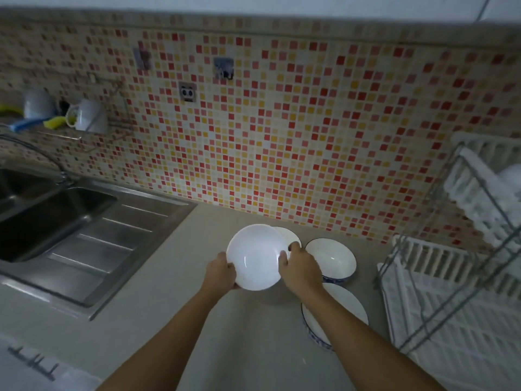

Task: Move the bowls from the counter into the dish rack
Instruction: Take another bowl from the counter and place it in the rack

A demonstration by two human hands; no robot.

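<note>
A plain white bowl is held above the grey counter between both hands. My left hand grips its left rim and my right hand grips its right rim. Behind it, another white bowl is partly hidden. To the right sits a white bowl with a blue-patterned outside. A third patterned bowl lies nearer, partly under my right forearm. The white dish rack with a metal wire frame stands at the right edge.
A steel sink with a drainboard fills the left side, its tap at the far left. A wall shelf holds cups and sponges. The mosaic-tiled wall runs along the back.
</note>
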